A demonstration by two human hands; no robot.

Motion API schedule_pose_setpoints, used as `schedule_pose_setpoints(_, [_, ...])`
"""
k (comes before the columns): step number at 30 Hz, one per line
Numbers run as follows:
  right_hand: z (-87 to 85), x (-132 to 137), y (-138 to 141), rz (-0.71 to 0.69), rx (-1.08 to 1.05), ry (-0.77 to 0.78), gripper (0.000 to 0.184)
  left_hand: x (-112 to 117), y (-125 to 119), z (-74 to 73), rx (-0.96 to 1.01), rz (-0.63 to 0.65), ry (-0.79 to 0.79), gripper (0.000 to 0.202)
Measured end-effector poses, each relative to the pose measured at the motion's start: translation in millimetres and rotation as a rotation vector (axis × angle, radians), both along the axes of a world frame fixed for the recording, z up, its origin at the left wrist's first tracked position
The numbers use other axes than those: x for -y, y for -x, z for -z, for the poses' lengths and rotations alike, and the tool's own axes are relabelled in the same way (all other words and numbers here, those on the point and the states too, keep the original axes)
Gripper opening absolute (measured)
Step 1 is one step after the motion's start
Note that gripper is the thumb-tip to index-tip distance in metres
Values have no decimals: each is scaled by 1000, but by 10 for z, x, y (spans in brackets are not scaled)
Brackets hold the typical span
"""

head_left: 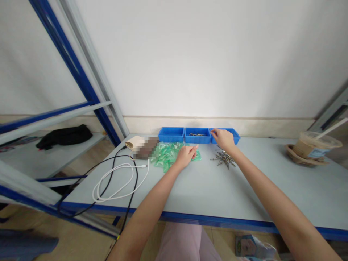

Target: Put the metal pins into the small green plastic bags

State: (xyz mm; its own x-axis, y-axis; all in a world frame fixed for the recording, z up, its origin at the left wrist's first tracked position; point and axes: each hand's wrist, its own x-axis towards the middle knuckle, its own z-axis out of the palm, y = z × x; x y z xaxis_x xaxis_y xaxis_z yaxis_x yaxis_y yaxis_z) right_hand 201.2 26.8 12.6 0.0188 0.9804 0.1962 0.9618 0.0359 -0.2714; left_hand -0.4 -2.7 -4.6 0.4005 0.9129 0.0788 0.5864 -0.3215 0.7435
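Note:
My left hand point(186, 155) rests on a heap of small green plastic pieces point(165, 154), fingers curled with the forefinger pointing right; whether it pinches a piece is hidden. My right hand point(223, 139) reaches to the right-hand blue tray point(235, 136), fingertips pinched at its near-left rim; what they hold is too small to make out. A pile of metal screws point(224, 158) lies just below that wrist. The middle blue tray point(198, 135) holds several screws. The left blue tray point(171, 134) looks bare inside.
A white cable point(116, 181) and a black cable point(108, 170) loop over the table's left part beside a beige and brown pouch point(141, 145). A lidded drink cup with a straw point(315, 145) stands far right. Blue shelf uprights point(78, 72) rise at left.

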Motion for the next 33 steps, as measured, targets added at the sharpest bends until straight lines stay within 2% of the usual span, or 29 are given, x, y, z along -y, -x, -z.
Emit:
schedule_pose_setpoints(3, [153, 315, -213, -265, -63, 137, 24, 4, -30, 15, -20, 32, -19, 55])
schedule_pose_setpoints(5, [241, 478, -279, -333, -105, 209, 23, 14, -53, 23, -46, 65, -39, 55])
schedule_pose_setpoints(10, [376, 614, -217, -297, -135, 266, 11, 42, -62, 10, -107, 117, -64, 53])
schedule_pose_setpoints(13, [378, 613, -142, -310, -123, 210, 9, 52, -42, -13, -182, 110, -106, 50])
schedule_pose_setpoints(15, [355, 621, -103, -294, -141, 152, 13, 64, -34, -27, -241, 117, -167, 37])
schedule_pose_setpoints(17, [327, 636, -74, -277, -217, 125, 18, 84, -37, -36, -274, 163, -252, 26])
schedule_pose_setpoints(22, [320, 655, -29, -278, -525, 162, 25, 133, -84, -39, -404, 329, -414, 19])
schedule_pose_setpoints(30, [345, 676, 22, -245, -759, 214, 24, 141, -85, -35, -471, 332, -457, 24])
schedule_pose_setpoints(33, [275, 707, 14, -292, -720, 188, 23, 150, -95, -65, -476, 319, -461, 25])
